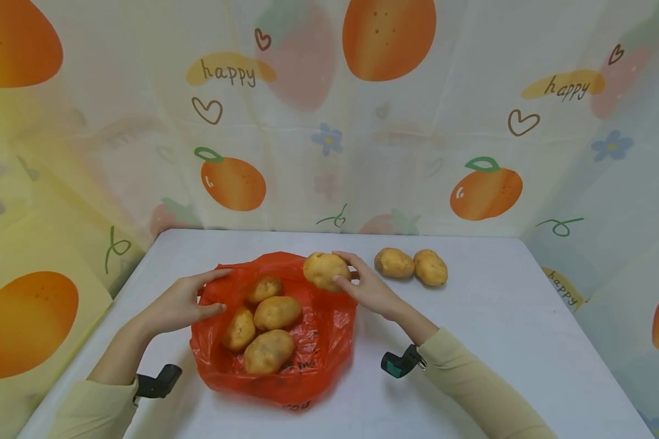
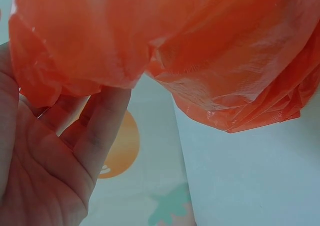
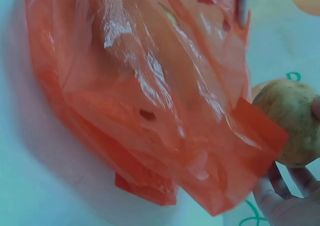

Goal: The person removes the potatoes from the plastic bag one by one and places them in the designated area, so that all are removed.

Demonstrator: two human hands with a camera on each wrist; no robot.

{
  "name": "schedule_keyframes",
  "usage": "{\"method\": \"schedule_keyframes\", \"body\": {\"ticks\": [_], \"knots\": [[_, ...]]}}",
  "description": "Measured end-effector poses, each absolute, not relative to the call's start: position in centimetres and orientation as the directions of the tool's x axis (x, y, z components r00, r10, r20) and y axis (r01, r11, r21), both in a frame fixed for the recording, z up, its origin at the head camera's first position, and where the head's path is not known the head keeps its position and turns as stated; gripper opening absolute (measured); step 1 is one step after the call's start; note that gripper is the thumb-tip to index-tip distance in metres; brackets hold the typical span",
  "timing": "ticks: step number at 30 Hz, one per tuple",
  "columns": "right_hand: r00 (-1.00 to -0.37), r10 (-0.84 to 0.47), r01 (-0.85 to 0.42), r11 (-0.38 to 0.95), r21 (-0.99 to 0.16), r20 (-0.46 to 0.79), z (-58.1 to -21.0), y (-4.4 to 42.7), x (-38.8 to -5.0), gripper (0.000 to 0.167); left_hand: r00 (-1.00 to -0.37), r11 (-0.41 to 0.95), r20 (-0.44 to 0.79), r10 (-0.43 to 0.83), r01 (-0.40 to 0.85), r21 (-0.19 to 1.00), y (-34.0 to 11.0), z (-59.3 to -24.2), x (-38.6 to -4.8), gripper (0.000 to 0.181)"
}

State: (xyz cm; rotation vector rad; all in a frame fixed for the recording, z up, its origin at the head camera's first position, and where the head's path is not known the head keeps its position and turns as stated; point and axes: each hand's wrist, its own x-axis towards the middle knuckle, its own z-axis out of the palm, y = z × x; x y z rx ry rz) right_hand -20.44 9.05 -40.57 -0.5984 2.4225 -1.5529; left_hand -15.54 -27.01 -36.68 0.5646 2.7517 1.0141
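Observation:
A red plastic bag (image 1: 329, 341) lies with its mouth spread wide on the table, and several potatoes (image 1: 277, 313) rest inside it. My left hand (image 1: 178, 305) holds the bag's left rim, thumb and fingers apart along the edge. In the left wrist view the fingers (image 2: 107, 116) of that hand reach up behind the red film, which hides their tips. Over the bag's far right rim, my right hand (image 1: 370, 286) grips another potato (image 1: 325, 271) between thumb and fingers. The right wrist view shows this potato (image 3: 290, 121) just beside the bag's rim.
Two more potatoes, one (image 1: 394, 263) touching the other (image 1: 431, 267), lie on the white table (image 1: 489, 341) to the right, near its back edge. A fruit-printed cloth (image 1: 395, 134) hangs behind and along both sides. Each wrist wears a small black camera (image 1: 162, 381).

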Motion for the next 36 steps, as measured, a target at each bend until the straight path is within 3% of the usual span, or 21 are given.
{"method": "schedule_keyframes", "body": {"ticks": [15,31,36], "knots": [[-0.935,-0.352,-0.202,0.405,-0.892,0.051,-39.2,12.5,-19.7,0.055,-0.916,0.692,-0.021,0.400,0.286,0.663,-27.1,-36.5,-15.7,0.060],[-0.947,-0.302,-0.206,0.296,-0.933,0.113,-39.9,16.4,-18.8,0.053,-0.915,0.681,-0.008,0.403,0.294,0.671,-26.9,-36.6,-15.8,0.059],[-0.961,-0.263,-0.178,0.331,-0.927,0.091,-40.3,17.4,-18.4,0.056,-0.914,0.680,-0.009,0.407,0.296,0.671,-26.9,-36.5,-15.7,0.060]]}}
